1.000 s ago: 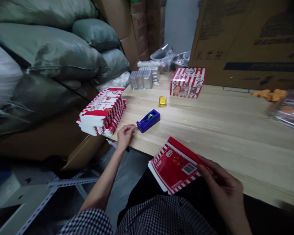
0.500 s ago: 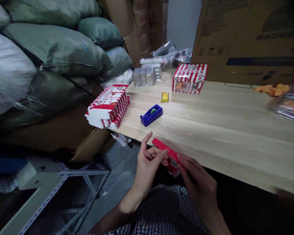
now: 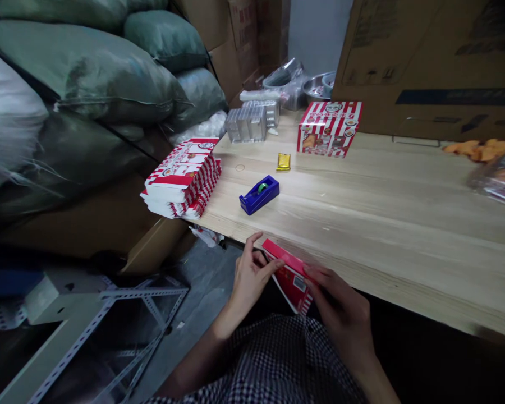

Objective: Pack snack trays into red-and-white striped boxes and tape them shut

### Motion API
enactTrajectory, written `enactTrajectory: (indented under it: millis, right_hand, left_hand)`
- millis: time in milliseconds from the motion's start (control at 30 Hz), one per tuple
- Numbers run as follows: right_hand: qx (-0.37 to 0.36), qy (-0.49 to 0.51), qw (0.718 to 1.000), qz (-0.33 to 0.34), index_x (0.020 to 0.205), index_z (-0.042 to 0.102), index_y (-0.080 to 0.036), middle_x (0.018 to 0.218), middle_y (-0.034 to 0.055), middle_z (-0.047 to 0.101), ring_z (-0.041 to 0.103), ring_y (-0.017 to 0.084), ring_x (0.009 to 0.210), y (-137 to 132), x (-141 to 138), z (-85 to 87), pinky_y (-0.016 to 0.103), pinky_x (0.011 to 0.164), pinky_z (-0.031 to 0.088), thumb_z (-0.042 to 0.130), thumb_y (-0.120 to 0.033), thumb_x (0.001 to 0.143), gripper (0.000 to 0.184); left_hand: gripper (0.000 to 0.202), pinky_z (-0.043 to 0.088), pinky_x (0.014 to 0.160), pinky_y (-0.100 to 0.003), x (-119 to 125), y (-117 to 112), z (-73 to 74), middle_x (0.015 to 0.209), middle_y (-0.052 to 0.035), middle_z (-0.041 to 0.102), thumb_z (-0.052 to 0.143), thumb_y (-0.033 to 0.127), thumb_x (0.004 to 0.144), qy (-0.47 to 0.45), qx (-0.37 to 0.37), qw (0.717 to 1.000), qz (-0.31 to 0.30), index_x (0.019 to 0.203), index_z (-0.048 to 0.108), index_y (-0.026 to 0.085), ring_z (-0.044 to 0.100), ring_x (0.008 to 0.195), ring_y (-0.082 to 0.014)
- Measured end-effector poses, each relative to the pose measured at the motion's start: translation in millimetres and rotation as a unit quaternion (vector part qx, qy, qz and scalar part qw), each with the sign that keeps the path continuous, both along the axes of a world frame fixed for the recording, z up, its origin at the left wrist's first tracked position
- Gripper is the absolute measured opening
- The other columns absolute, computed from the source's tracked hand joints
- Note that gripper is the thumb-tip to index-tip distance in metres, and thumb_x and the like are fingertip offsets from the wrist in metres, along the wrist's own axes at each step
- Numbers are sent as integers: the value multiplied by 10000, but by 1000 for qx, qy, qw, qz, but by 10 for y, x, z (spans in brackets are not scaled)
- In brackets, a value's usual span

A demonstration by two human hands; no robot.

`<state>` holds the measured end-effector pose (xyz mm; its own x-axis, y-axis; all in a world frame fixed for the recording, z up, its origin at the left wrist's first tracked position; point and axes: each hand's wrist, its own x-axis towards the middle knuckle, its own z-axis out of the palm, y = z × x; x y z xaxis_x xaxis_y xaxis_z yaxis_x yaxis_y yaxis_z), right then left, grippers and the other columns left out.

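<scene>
Over the table's front edge I hold a red cardboard box (image 3: pixel 289 281) with a barcode label and a striped end. My left hand (image 3: pixel 252 276) pinches its left side, thumb on the top fold and index finger raised. My right hand (image 3: pixel 340 300) grips the right end of the same box with thumb and fingers. Beyond the hands lies a blue tape dispenser (image 3: pixel 260 194) with a green roll. Past it is a small yellow packet (image 3: pixel 283 161). To the left rests a stack of flat red-and-white striped boxes (image 3: pixel 180 177).
A formed striped box (image 3: pixel 330 128) stands at the back of the table (image 3: pixel 387 224). Clear plastic cases (image 3: pixel 246 124) lie left of it. A large carton (image 3: pixel 429 67) borders the back right, near orange pieces (image 3: pixel 475 150). Stuffed sacks (image 3: pixel 84 73) pile up at the left.
The left fingers have shifted back off the box's side, so more of its red barcode face shows. My right hand keeps its grip. The view has tilted slightly.
</scene>
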<state>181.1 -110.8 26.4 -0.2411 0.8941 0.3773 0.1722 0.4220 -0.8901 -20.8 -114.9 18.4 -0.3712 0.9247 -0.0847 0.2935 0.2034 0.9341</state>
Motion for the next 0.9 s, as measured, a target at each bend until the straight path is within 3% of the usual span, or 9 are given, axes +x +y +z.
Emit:
enactTrajectory:
  millis: [100, 200, 300, 367, 500, 633, 733, 800, 900]
  right_hand:
    - [-114, 49, 989, -85, 1125, 771, -283, 1135, 46, 768, 729, 217, 1016, 102, 118, -10, 385, 912, 607, 732, -223, 883, 253]
    - [-211, 168, 939, -215, 1068, 791, -248, 994, 49, 792, 744, 187, 835, 271, 298, -37, 340, 779, 629, 807, -304, 814, 261]
    - [-246, 285, 893, -247, 1040, 791, -223, 1006, 61, 789, 733, 172, 765, 423, 444, -113, 335, 700, 630, 843, -335, 763, 303]
    - [-250, 308, 883, -253, 1012, 793, -209, 1020, 64, 786, 729, 169, 760, 473, 496, -190, 341, 699, 630, 859, -334, 738, 309]
    - [-216, 274, 888, -298, 1002, 784, -188, 937, 50, 787, 721, 155, 753, 493, 560, -378, 310, 716, 611, 864, -342, 725, 327]
    - [-205, 191, 916, -287, 1073, 730, -173, 957, 67, 781, 729, 181, 780, 577, 638, -578, 343, 734, 602, 805, -420, 779, 391]
    - [-192, 136, 935, -267, 1067, 704, -159, 1006, 96, 774, 731, 212, 852, 740, 670, -692, 352, 749, 596, 756, -482, 811, 415]
    - [-187, 109, 942, -256, 1042, 705, -142, 970, 114, 769, 720, 227, 783, 881, 691, -737, 345, 650, 587, 740, -504, 818, 426]
    - [-180, 55, 946, -263, 1018, 721, -134, 885, 107, 745, 670, 227, 701, 1064, 756, -738, 350, 601, 550, 736, -511, 820, 426]
  left_hand:
    - [671, 401, 589, -236, -172, 52, -72, 658, 74, 563, 795, 483, 769, 88, 1, 996, 5, 1338, 537, 240, 503, 563, -121]
    - [556, 488, 755, -288, -276, 92, -71, 892, -16, 679, 754, 442, 818, 90, 31, 995, 0, 1296, 575, 222, 623, 779, -166]
    - [566, 494, 941, -352, -234, 167, -10, 1196, -94, 697, 751, 383, 833, -17, 48, 991, -122, 1343, 564, 222, 646, 1069, -220]
    - [557, 505, 926, -354, -158, 253, 34, 1189, -91, 721, 760, 383, 829, -56, 27, 975, -215, 1336, 591, 227, 663, 1052, -223]
    - [384, 516, 718, -300, -51, 497, 79, 963, -57, 771, 751, 416, 820, -2, -5, 959, -283, 1147, 726, 216, 680, 812, -202]
    - [247, 500, 659, -286, -34, 827, 67, 808, -33, 766, 730, 408, 814, 45, 24, 952, -302, 954, 788, 212, 677, 736, -214]
    - [234, 509, 694, -295, -22, 1150, 14, 793, -36, 763, 727, 416, 811, 100, 43, 945, -309, 917, 793, 218, 686, 760, -229]
    - [214, 517, 761, -318, 2, 1374, -33, 835, -53, 764, 738, 398, 805, 132, 59, 944, -296, 918, 790, 224, 690, 810, -238]
    - [239, 484, 944, -390, 58, 1599, -56, 1098, -122, 740, 756, 362, 802, 152, 87, 950, -260, 985, 771, 210, 652, 1065, -281]
